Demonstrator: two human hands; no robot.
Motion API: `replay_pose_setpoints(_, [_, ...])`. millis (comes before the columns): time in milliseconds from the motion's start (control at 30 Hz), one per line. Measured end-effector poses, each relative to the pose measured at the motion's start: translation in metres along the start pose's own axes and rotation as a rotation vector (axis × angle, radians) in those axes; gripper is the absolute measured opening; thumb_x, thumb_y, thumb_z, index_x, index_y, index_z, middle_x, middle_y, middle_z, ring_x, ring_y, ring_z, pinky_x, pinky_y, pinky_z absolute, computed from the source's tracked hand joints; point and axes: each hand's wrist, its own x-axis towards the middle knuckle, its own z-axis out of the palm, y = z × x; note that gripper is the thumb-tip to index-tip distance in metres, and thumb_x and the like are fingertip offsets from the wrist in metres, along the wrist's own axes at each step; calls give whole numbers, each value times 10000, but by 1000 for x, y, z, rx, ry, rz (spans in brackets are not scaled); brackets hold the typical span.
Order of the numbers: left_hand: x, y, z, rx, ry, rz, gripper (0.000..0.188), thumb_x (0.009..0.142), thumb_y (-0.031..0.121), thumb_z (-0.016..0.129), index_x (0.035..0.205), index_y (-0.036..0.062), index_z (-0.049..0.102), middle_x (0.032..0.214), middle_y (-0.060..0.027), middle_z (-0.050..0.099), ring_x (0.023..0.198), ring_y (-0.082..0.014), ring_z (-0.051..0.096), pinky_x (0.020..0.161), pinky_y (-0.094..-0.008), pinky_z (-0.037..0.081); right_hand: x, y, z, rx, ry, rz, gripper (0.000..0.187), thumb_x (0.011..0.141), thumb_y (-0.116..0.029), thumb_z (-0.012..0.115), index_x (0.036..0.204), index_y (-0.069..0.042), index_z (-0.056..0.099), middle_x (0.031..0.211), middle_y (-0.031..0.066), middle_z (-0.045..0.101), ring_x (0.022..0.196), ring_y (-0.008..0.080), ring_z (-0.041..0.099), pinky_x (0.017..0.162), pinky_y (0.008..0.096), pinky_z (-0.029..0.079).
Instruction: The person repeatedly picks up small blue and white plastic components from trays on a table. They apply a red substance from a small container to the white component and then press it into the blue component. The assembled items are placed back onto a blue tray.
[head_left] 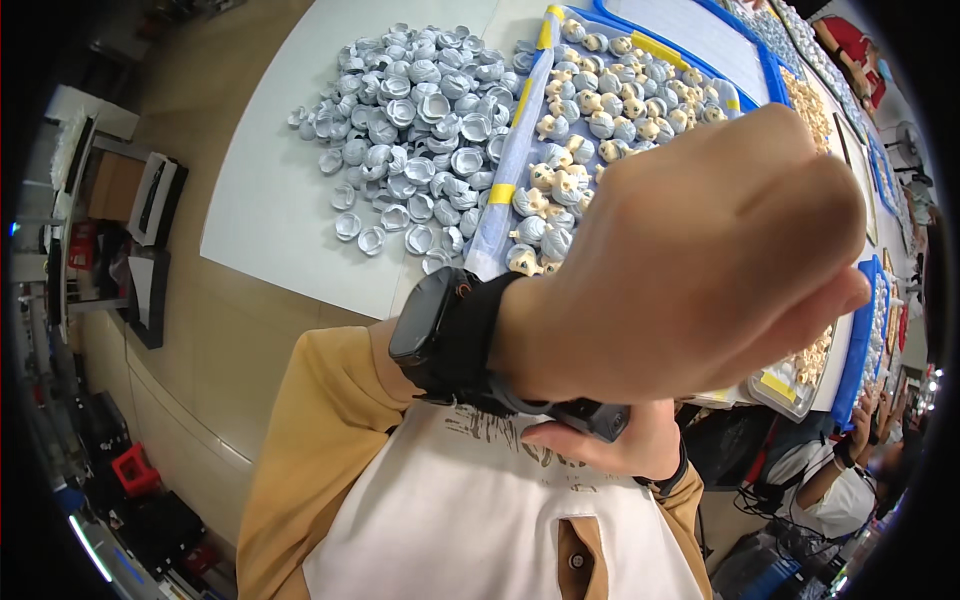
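My left hand is raised close to the camera, curled into a fist with nothing visible in it. A black smartwatch with a wide black strap sits on its wrist. My right hand comes up from below the wrist and pinches the grey end of the watch strap. A dark band circles my right wrist. My sleeves are mustard yellow, and my white top fills the lower part of the view.
On the white table behind lies a heap of several small grey cap-shaped parts. A blue tray beside it holds small cream and grey figurine pieces. More trays run to the right. Another person sits at lower right. Shelves stand at left.
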Motion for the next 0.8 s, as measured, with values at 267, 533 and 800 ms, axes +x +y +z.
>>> replay_pose_setpoints(267, [-7,-12,-9,128,-235,108,186,664,119,666,744,88,501,660,-35,450,526,-185,458,428,-291,377,5,9,3,212,168,6,497,614,-174,763,1023,13,552,851,115,635,717,248,631,684,303,483])
replay_pose_setpoints(533, [-8,9,-35,-262,-351,-739,128,842,136,626,854,23,568,738,-5,554,596,-31,445,528,-183,356,-1,20,2,386,106,122,621,615,-198,749,1139,29,505,866,100,631,709,175,614,687,264,469])
replay_pose_setpoints(800, [-9,15,-39,-545,-194,-1204,172,924,206,509,874,41,514,758,-13,518,538,-41,393,478,-187,311,2,15,-6,413,63,205,629,615,-185,770,1141,39,508,823,72,621,700,114,581,670,229,456])
